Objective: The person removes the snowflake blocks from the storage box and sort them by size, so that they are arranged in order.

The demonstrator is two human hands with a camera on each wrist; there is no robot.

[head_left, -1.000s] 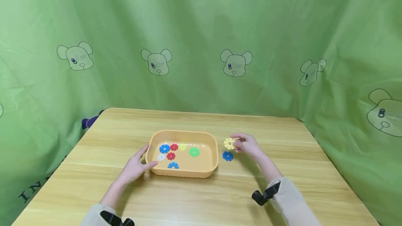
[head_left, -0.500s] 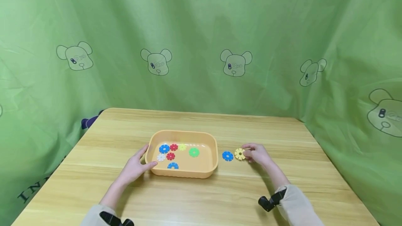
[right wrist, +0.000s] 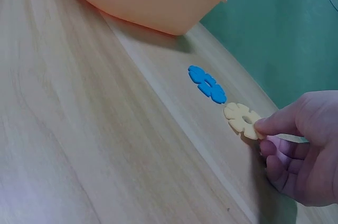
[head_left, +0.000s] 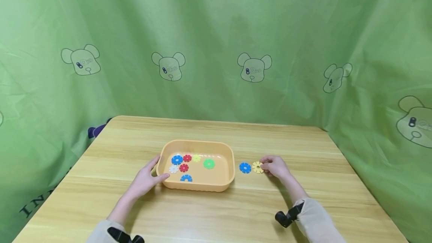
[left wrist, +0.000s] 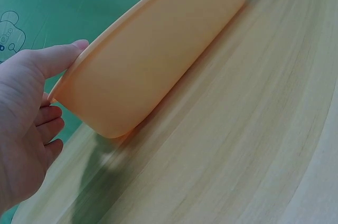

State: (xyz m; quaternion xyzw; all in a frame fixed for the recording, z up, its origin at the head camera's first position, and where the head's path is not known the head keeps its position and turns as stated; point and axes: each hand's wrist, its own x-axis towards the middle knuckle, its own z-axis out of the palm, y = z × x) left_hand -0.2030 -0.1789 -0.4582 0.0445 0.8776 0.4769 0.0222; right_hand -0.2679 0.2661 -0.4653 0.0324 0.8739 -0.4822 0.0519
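Note:
My right hand (head_left: 275, 166) pinches a yellow snowflake disc (head_left: 257, 167) between thumb and fingers, low over the table. Right beside it a blue snowflake disc (right wrist: 207, 84) lies flat on the wood. At the left end of an orange plastic basin (head_left: 199, 186), my left hand (head_left: 144, 178) grips the rim, thumb over the near edge, as the left wrist view also shows. Inside the basin are several discs: a green one (head_left: 209, 164), a pale yellow one (head_left: 196, 158), red ones, a white one (head_left: 173, 168) and blue ones. The near wall partly hides one blue disc (head_left: 186, 177).
The wooden table (head_left: 209, 220) extends to a far edge against a green curtain (head_left: 209, 96) printed with bear heads. A dark purple object (head_left: 96, 130) shows beyond the table's left edge. Black wrist cameras (head_left: 287, 216) sit on both sleeves.
My right hand has carried the yellow disc right and toward me, from above the blue disc to its right side. The left hand and basin have stayed in place.

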